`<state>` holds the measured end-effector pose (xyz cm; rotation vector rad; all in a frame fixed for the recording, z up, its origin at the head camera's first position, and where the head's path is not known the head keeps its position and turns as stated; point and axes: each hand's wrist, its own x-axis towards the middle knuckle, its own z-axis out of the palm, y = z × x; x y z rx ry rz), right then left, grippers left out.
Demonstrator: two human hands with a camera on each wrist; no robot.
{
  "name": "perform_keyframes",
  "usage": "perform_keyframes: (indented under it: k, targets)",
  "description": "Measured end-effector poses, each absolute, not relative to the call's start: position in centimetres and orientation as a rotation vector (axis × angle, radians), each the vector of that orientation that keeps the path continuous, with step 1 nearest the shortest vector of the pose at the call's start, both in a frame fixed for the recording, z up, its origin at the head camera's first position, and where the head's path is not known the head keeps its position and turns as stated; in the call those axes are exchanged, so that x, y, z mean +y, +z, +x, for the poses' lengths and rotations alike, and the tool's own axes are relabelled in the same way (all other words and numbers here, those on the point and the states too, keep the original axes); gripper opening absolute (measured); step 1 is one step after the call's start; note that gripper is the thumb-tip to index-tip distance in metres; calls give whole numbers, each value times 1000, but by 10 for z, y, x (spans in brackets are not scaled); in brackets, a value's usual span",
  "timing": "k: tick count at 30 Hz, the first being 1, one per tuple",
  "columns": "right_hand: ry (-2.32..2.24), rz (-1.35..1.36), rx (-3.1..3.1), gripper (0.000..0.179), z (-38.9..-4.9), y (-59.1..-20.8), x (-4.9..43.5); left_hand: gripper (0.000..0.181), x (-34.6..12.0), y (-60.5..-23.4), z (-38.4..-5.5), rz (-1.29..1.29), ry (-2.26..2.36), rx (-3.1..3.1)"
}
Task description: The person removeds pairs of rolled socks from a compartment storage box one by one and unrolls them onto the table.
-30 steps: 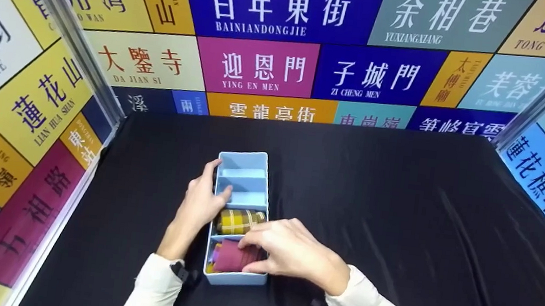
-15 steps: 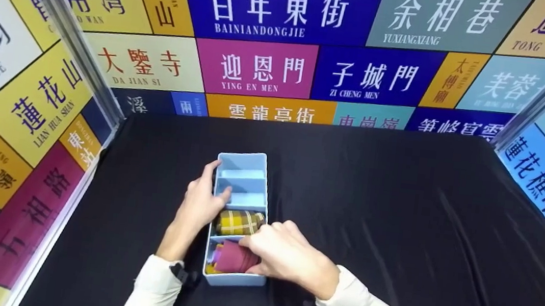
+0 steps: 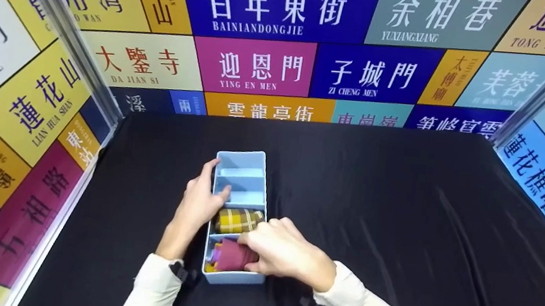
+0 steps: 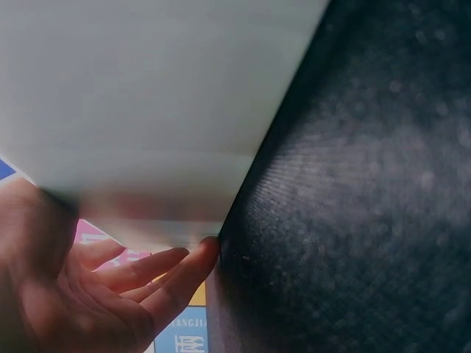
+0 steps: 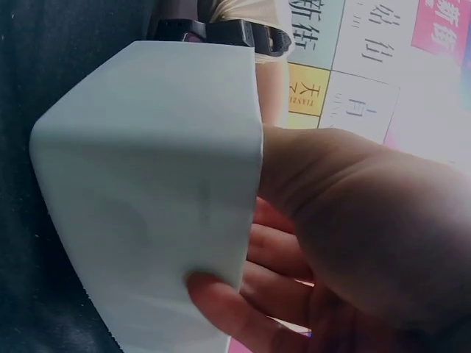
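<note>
A light-blue divided storage box (image 3: 233,279) stands lengthwise on black cloth. My left hand (image 3: 195,200) grips its left wall, thumb inside a far compartment and fingers outside. The left wrist view shows fingers (image 4: 176,287) touching the pale outer wall. In the nearest compartment, my right hand (image 3: 287,249) pinches a maroon rolled cloth (image 3: 231,255) between thumb and fingers; its fingertips are partly hidden. Yellow and purple bits show beside the roll. One right finger (image 5: 221,305) touches the box's outer wall. A yellow plaid roll of cloth (image 3: 238,221) fills the compartment just beyond.
Two far compartments (image 3: 243,162) of the box show bare blue floors. Black cloth (image 3: 373,211) covers the table, with wrinkles at the right. Colourful panels with street names (image 3: 262,64) stand behind and along both sides, joined by clear corner posts (image 3: 68,32).
My right hand has shifted a little left, its fingers now tucked further into the near compartment around the maroon roll. My left hand and the box hold nearly the same place.
</note>
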<state>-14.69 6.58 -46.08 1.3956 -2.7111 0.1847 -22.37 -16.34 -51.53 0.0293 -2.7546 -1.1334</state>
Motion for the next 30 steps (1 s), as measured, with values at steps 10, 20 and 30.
perform_keyframes:
  k: [10,20,30]
  targets:
    - [402,1400,-2715,38,-144,-455,78,76,-164,-515,-224,36,-1140,-2764]
    - [695,1394,-2656,47,-143,-448,90,76,-165,-515,-224,32,-1150,-2758]
    - [1274,1363,-2633,49,-158,-444,109,77,-166,-514,-223,43,-1174,-2783]
